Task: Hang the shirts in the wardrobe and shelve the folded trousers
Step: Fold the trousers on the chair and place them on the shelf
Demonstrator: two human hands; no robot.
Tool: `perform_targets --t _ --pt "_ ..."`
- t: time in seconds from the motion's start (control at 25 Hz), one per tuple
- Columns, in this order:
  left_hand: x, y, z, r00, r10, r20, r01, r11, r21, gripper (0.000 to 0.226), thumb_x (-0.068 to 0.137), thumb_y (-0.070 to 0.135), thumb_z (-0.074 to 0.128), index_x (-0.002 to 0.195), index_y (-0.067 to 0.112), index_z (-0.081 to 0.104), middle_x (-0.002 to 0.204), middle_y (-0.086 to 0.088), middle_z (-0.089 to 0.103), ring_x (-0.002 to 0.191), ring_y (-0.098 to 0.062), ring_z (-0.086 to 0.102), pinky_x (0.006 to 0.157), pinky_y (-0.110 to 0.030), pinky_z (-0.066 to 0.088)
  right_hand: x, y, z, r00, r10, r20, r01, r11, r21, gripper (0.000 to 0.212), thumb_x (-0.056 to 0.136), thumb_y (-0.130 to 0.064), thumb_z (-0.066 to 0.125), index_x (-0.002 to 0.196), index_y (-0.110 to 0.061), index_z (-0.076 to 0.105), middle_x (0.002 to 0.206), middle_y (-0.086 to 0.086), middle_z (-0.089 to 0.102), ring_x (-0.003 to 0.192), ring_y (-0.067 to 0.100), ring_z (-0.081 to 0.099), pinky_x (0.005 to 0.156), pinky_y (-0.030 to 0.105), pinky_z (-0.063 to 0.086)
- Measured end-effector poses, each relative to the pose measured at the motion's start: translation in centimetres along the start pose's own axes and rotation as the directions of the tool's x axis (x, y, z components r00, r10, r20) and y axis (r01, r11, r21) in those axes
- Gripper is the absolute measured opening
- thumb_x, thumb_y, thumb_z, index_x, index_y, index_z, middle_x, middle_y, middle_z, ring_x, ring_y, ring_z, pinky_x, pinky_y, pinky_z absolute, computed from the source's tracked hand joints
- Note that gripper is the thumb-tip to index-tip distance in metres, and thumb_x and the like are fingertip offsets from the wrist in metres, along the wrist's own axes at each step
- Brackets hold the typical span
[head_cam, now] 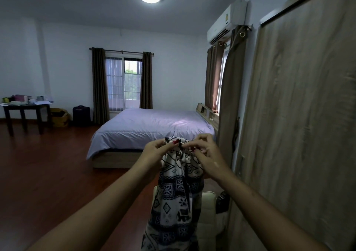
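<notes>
A white garment with a dark blue elephant and diamond print [174, 198] hangs down in front of me at chest height. My left hand [154, 151] pinches its top edge on the left side. My right hand [205, 154] grips the top edge just to the right, fingers bunched close to the left hand's. I cannot tell whether it is a shirt or trousers. The wardrobe [300, 115], pale wood grain with its sliding door closed, fills the right side, next to my right forearm. No hanger is visible.
A cream chair [207, 212] stands under the garment with a dark item on it. A bed with a lilac cover [154, 127] lies ahead. Far left is a dark table [25, 113] with clutter, a box and a suitcase. Brown wooden floor spreads to the left.
</notes>
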State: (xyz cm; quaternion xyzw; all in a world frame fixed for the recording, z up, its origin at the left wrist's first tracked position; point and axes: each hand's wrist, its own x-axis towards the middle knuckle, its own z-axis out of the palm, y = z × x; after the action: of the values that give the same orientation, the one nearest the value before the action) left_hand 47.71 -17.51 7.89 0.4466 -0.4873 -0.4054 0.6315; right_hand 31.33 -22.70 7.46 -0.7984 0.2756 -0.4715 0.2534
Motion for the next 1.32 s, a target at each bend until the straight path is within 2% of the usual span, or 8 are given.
perform_targets --t 0.16,0.28,0.44,0.6,0.76,0.92,1.08,1.32 --pt "0.2 1.3 -0.9 0.987 0.071 0.144 -0.070 0.997 -0.015 0.019 0.089 0.015 0.057 0.100 0.001 0.065 0.090 -0.013 0.072 0.082 -0.019 0.068 0.071 -0.023 0.056 2.0 -0.1 -1.6 0.994 -0.072 0.088 0.091 0.968 -0.235 0.048 0.081 -0.062 0.051 0.111 -0.025 0.049 0.116 -0.008 0.050 0.114 0.013 0.046 0.098 0.038 0.039" --pt "0.8 2.1 -2.0 0.971 0.140 0.193 -0.143 0.990 0.003 0.034 0.084 0.024 0.058 0.108 0.002 0.064 0.111 -0.020 0.067 0.103 -0.026 0.063 0.094 -0.037 0.048 3.1 -1.7 -1.9 0.975 -0.060 0.214 0.146 0.898 -0.416 0.061 0.080 -0.075 0.035 0.101 -0.022 0.056 0.093 -0.007 0.062 0.086 0.012 0.055 0.074 0.035 0.045" --pt "0.4 1.9 -2.8 0.964 0.256 0.075 -0.262 0.961 0.093 0.020 0.093 0.019 0.051 0.106 0.011 0.064 0.099 -0.005 0.067 0.092 -0.009 0.063 0.085 -0.024 0.049 4.4 -3.3 -1.1 0.950 -0.259 0.175 0.311 0.735 -0.603 0.054 0.078 -0.071 0.033 0.075 -0.020 0.051 0.059 -0.007 0.049 0.055 0.014 0.047 0.053 0.034 0.042" --pt "-1.7 -2.2 -3.9 0.952 0.305 0.014 -0.300 0.930 0.213 0.024 0.092 0.031 0.055 0.111 0.019 0.062 0.085 0.016 0.066 0.075 0.002 0.061 0.067 -0.013 0.047 5.9 -6.2 -0.8 0.895 -0.344 0.285 0.442 0.599 -0.668 0.054 0.082 -0.065 0.039 0.083 -0.015 0.058 0.062 -0.002 0.051 0.055 0.016 0.048 0.052 0.031 0.045" --pt "-4.4 -8.1 -4.4 0.982 0.189 0.004 -0.185 0.953 0.240 0.050 0.065 0.048 0.071 0.109 0.027 0.060 0.105 0.009 0.069 0.094 0.001 0.066 0.082 -0.020 0.055 7.5 -8.6 -1.4 0.880 -0.342 0.329 0.472 0.560 -0.681 0.045 0.088 -0.054 0.049 0.092 -0.010 0.061 0.064 0.000 0.052 0.046 0.009 0.042 0.047 0.020 0.034" --pt "-7.1 -14.0 -5.6 0.997 0.013 0.073 -0.031 0.966 0.257 0.041 0.079 0.019 0.074 0.117 0.017 0.060 0.110 0.006 0.069 0.104 -0.004 0.065 0.087 -0.019 0.053 8.6 -10.3 -2.7 0.894 -0.365 0.261 0.432 0.544 -0.719 0.052 0.087 -0.058 0.047 0.092 -0.008 0.061 0.066 0.003 0.054 0.045 0.008 0.039 0.046 0.017 0.028" --pt "-9.6 -18.8 -6.1 0.986 -0.161 0.034 0.148 0.957 0.249 0.021 0.082 0.013 0.070 0.102 0.007 0.067 0.073 0.009 0.074 0.069 -0.001 0.068 0.061 -0.015 0.051 9.3 -12.0 -4.2 0.897 -0.411 0.163 0.383 0.539 -0.750 0.052 0.089 -0.055 0.046 0.091 -0.006 0.062 0.069 0.005 0.050 0.047 0.011 0.033 0.045 0.019 0.023" --pt "-10.5 -24.1 -5.7 0.856 -0.451 -0.252 0.411 0.890 -0.198 0.027 0.092 0.011 0.056 0.119 0.016 0.058 0.111 -0.007 0.067 0.102 -0.025 0.062 0.084 -0.027 0.052 9.7 -12.3 -4.7 0.925 -0.370 0.087 0.306 0.587 -0.750 0.058 0.087 -0.058 0.039 0.097 -0.004 0.060 0.078 0.009 0.050 0.065 0.021 0.045 0.051 0.027 0.031"
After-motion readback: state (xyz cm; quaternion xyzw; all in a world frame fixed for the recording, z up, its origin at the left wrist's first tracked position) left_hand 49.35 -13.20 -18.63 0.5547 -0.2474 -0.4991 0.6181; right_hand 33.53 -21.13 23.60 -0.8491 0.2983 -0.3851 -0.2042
